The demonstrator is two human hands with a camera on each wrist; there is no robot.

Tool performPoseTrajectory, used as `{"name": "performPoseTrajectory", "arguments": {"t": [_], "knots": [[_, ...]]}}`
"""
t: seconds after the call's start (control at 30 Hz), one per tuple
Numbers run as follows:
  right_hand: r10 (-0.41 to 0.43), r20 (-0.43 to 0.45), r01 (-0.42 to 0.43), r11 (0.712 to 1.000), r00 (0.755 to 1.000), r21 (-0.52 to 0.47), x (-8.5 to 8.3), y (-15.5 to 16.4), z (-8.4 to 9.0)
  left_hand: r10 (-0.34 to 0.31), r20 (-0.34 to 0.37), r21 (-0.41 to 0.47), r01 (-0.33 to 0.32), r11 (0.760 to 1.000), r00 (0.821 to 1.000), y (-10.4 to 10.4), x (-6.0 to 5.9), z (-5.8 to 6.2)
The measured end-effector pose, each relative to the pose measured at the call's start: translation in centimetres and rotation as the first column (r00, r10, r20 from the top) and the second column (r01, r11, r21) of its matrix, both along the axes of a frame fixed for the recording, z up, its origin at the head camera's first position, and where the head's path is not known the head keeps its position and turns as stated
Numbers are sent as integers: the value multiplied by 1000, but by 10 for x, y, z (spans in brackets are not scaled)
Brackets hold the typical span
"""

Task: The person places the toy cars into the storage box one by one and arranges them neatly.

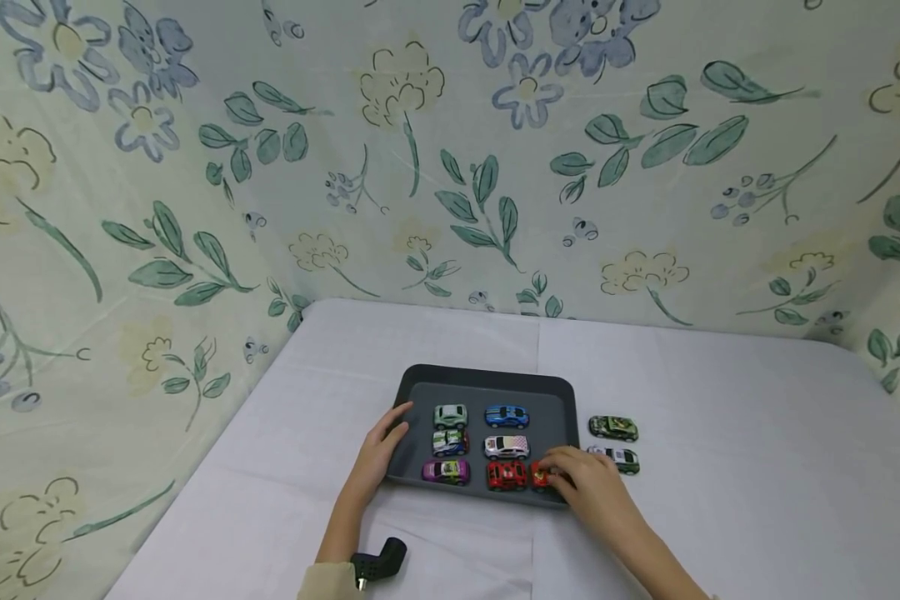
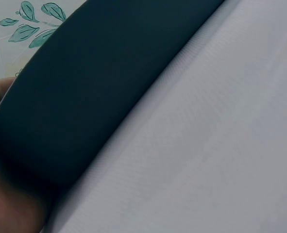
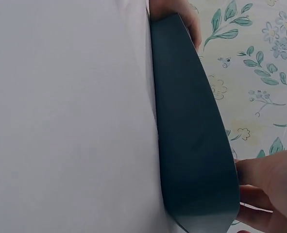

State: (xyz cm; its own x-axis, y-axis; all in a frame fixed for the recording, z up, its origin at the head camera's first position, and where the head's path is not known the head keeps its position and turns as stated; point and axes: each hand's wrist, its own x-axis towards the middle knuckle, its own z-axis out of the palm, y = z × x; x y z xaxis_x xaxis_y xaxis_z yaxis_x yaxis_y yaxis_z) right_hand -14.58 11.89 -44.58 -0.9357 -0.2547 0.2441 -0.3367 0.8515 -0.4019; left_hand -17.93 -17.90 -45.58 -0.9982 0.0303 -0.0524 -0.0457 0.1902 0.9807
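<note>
A red toy car (image 1: 542, 476) is pinched by the right hand (image 1: 588, 492) and set into the tray (image 1: 562, 400), which is steadied by the left hand (image 1: 378, 454); next, release beside the other red car (image 1: 506, 475) seems called for.

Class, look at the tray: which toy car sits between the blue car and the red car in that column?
The white car lies between the blue car and the red car, in the head view.
</note>
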Motion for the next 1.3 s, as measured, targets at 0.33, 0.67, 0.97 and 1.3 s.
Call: {"name": "performPoseTrajectory", "arguments": {"t": [0.33,0.67,0.97,1.3], "knots": [[-91,-138,79,993,986,-84,13,23,4,6,2,2,-6,1000,1000,1,0,-1],[-169,-266,130,979,949,-157,15,64,-14,2,-6,2,-2,1000,1000,1,0,0],[-234,-112,223,969,966,-102,12,86,-31,5,2,7,-5,1000,1000,2,0,1],[-201,-126,192,978,971,-81,9,90,-42,8,0,16,-8,1000,1000,-2,-5,-10]]}}
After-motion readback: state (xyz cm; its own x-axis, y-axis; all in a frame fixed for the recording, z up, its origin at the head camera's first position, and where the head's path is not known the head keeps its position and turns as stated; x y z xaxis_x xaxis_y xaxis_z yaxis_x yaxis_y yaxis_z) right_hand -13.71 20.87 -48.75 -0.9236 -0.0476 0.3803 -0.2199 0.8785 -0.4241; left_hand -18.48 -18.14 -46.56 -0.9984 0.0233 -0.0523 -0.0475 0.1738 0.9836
